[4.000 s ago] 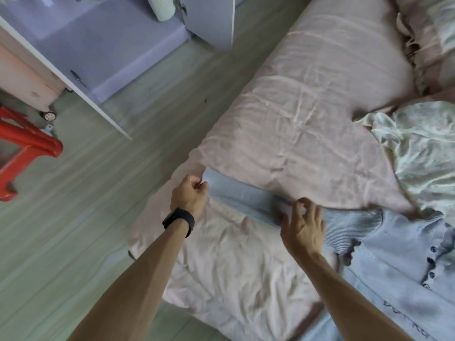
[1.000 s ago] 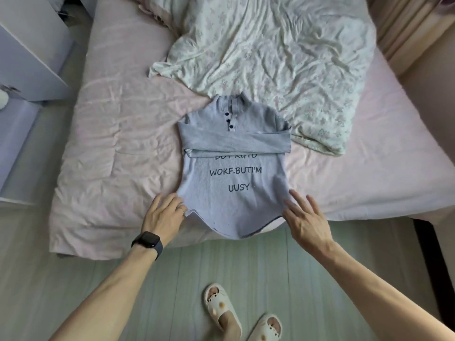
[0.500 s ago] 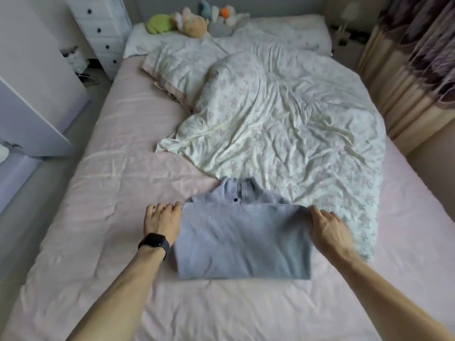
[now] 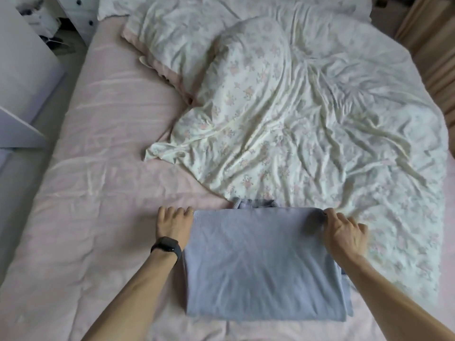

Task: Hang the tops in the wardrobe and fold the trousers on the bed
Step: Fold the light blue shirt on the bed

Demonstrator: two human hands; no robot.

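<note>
**Step in hand:** the top (image 4: 263, 264) is judged to be at the end of a fold, with its upper layer being laid onto the lower one.

**Position:** the top is laid flat on the bed (image 4: 98, 193), close to the near edge and roughly midway between the left and right edges. Its far edge is touching the hem of the duvet (image 4: 307, 119).

**Hands:** the far right corner is pinched by the right hand (image 4: 344, 232), with the fingers curled onto the fabric. The left hand (image 4: 173, 223), worn with a watch (image 4: 166, 247), is placed at the far left corner with the fingers bent. The thumb is hidden, so a grip cannot be confirmed.

**Procedure:**
1. Both far corners are to be set down level, so that the upper edge is kept square to the side edges.
2. The layer beneath, which shows along the right side, is to be covered or tucked in.
3. The surface is to be smoothed from the fold outward before the corners are released, since the soft fabric is likely to creep.

**Orientation:** the collar (image 4: 254, 203) is pointed at the far edge of the bed, and the fold is turned to the near edge. The bundle appears wider than deep, so its long axis is taken to run parallel to the near edge.
</note>
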